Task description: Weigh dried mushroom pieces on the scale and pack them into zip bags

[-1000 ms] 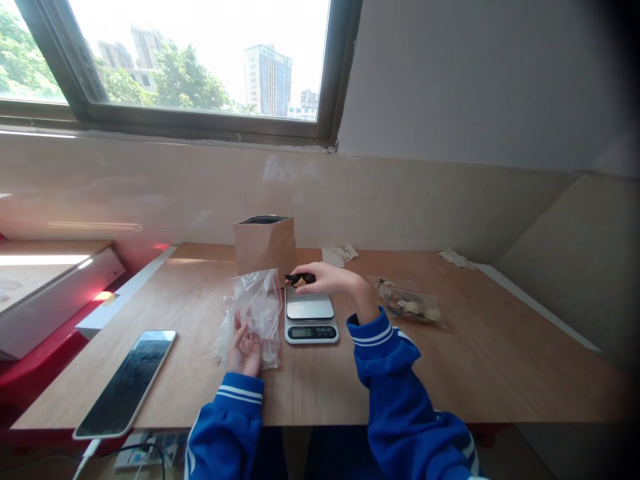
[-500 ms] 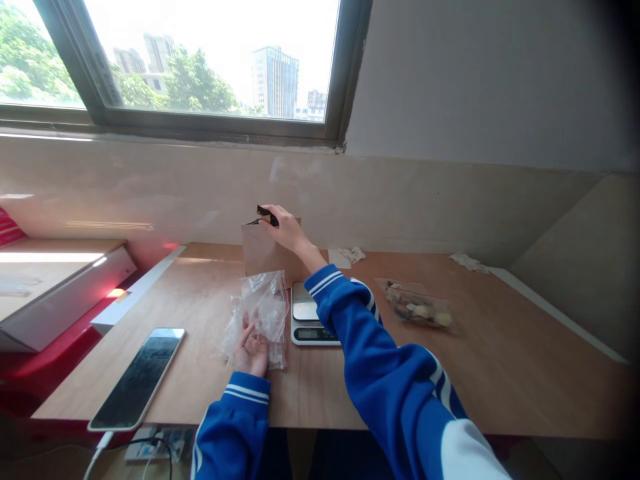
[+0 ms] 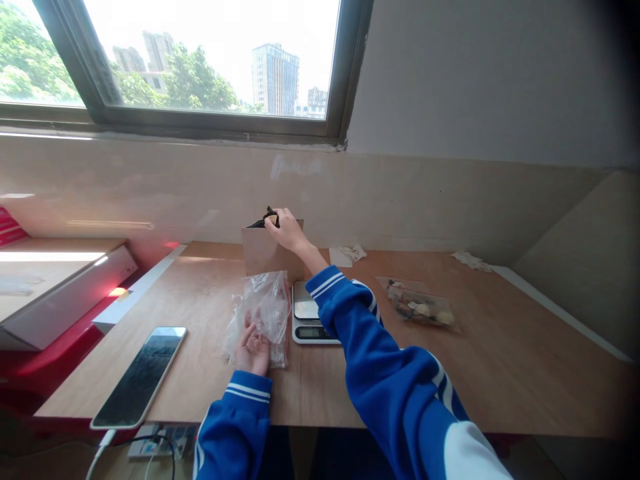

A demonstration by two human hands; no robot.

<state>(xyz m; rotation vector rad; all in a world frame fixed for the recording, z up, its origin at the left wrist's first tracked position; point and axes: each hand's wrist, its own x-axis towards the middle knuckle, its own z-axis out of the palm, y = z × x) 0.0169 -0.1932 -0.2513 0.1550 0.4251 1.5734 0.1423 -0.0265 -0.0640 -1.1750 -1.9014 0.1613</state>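
My right hand [image 3: 289, 232] reaches forward and is closed on a small black-and-tan piece [image 3: 273, 217], too small to name. It is held at the open top of a tan box or paper bag [image 3: 263, 248], where some dark material shows at the rim. My left hand [image 3: 253, 350] lies palm up, fingers curled, gripping a clear plastic zip bag [image 3: 273, 317]. More clear bags seem to lie under it. A white kitchen scale [image 3: 306, 305] with a steel plate and dark display stands just right of the bag, partly hidden by my right sleeve.
A filled clear zip bag [image 3: 425, 311] of dark and tan pieces lies on the right of the wooden table [image 3: 400, 400]. A phone [image 3: 140, 377] on a cable rests at the left front edge. Crumpled tissues [image 3: 353, 253] lie along the back, near the wall.
The black-and-tan piece has turned and stands more upright, and my right hand has shifted slightly right and down at the rim. My left hand stays at the clear bag.
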